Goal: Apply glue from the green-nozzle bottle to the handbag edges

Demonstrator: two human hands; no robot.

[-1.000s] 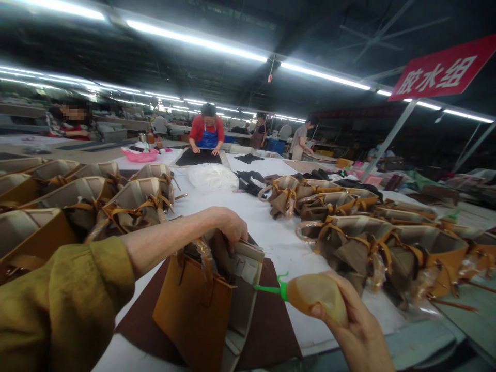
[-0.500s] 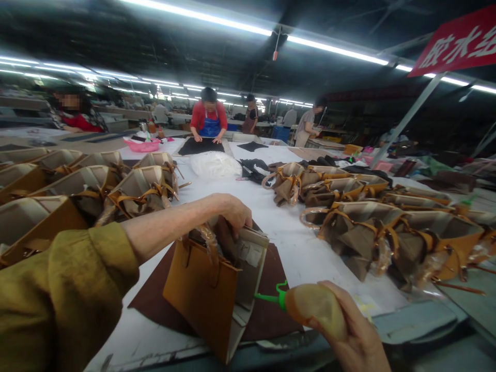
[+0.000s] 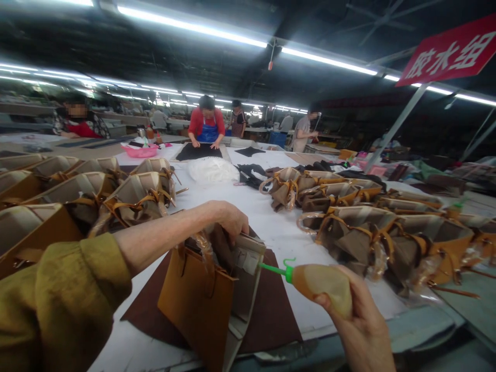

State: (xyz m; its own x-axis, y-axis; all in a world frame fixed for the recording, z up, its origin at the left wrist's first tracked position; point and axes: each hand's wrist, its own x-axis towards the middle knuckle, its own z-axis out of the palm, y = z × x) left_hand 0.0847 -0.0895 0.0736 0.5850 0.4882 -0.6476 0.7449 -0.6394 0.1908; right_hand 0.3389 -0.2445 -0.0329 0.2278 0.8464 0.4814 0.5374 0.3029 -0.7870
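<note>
A tan handbag [image 3: 196, 299] stands tilted at the table's front edge, its open side turned to the right. Over its top reaches my left hand [image 3: 231, 219], closed on the upper edge of the bag; the fingertips are hidden behind the panel. My right hand [image 3: 364, 315] is wrapped round a squeeze bottle [image 3: 320, 287] of amber liquid with a green nozzle. The nozzle tip points left, at the edge of the bag's pale inner side; I cannot tell whether it touches. Beneath the bag lies a dark brown sheet [image 3: 277, 310].
Rows of similar handbags stand on the left [image 3: 83, 188] and right [image 3: 354, 235] of the white-covered table [image 3: 217, 196]. Farther back are a white plastic bundle [image 3: 213, 170] and a pink basket [image 3: 140, 151]. A co-worker in a blue apron [image 3: 207, 133] handles black material.
The bottle has moved up and slightly right, and its nozzle now points at a higher spot on the bag's edge. My left hand keeps its hold on the bag.
</note>
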